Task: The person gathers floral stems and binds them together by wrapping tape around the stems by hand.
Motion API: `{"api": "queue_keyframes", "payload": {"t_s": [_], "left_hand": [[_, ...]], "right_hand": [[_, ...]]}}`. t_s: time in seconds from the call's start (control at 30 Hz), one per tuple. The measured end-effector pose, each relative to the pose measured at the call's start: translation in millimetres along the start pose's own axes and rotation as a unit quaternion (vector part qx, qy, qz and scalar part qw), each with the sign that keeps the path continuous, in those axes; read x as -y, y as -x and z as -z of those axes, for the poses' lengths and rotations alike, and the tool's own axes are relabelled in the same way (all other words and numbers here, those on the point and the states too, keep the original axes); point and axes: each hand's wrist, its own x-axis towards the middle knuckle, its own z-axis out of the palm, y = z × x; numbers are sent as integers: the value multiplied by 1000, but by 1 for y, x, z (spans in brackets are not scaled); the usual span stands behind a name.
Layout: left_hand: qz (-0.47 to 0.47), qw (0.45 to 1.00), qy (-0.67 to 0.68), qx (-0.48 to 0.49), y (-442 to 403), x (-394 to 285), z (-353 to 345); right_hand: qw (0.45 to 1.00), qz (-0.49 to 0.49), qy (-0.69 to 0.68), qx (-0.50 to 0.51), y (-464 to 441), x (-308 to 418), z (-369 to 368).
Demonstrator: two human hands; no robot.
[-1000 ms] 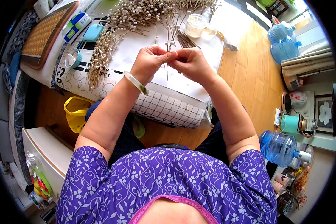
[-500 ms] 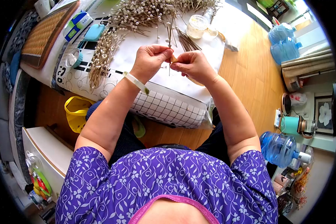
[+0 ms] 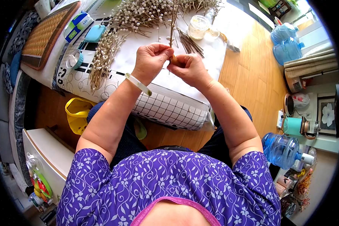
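Note:
A thin dried stem (image 3: 171,35) stands upright above the table, pinched near its lower end by my left hand (image 3: 150,60), which wears a pale bangle (image 3: 138,84). My right hand (image 3: 190,69) meets it from the other side, its fingers closed on a small tan piece (image 3: 173,60) that lies against the stem. What this piece is cannot be made out. Beyond my hands lies a big heap of dried branches with white buds (image 3: 139,15). A bundle of bare brown sticks (image 3: 190,43) rests just past my right hand, near a clear round tub (image 3: 198,27) with pale contents.
Another bunch of budded branches (image 3: 104,56) lies on the left of the white-covered table (image 3: 218,69). Around it are a light-blue case (image 3: 95,34), a teal-rimmed tub (image 3: 74,59) and a tissue pack (image 3: 79,27). A yellow basket (image 3: 77,115) stands below. Blue water bottles (image 3: 280,150) are at right.
My right hand has turned slightly, its fingers curling further over the tan piece. The stem's lower end shows less below my fingers. My left hand has barely moved.

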Motion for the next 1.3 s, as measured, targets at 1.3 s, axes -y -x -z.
{"api": "queue_keyframes", "payload": {"t_s": [1.3], "left_hand": [[-4, 997, -73, 39, 2, 3, 2]], "right_hand": [[999, 6, -50, -16, -4, 0, 10]]}}
